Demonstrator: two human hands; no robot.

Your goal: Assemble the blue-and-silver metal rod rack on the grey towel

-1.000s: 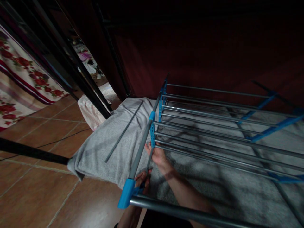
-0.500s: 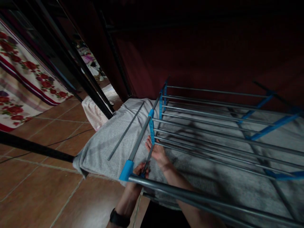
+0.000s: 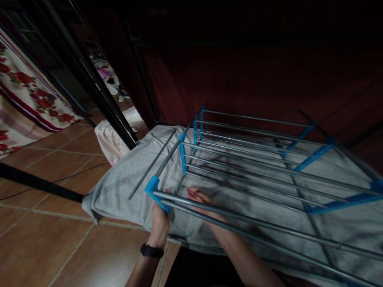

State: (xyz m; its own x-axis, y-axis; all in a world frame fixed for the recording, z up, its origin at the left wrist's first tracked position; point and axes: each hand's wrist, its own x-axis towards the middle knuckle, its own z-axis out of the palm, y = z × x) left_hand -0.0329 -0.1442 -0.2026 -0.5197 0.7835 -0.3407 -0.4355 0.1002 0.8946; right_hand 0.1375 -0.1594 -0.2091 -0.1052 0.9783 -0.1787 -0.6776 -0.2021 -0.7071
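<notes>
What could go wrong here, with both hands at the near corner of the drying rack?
The left hand grips by the blue corner joint, where fingers might get pinched. The right hand reaches in under the grey rails and could get caught. A loose rod on the grey towel might roll off.
</notes>
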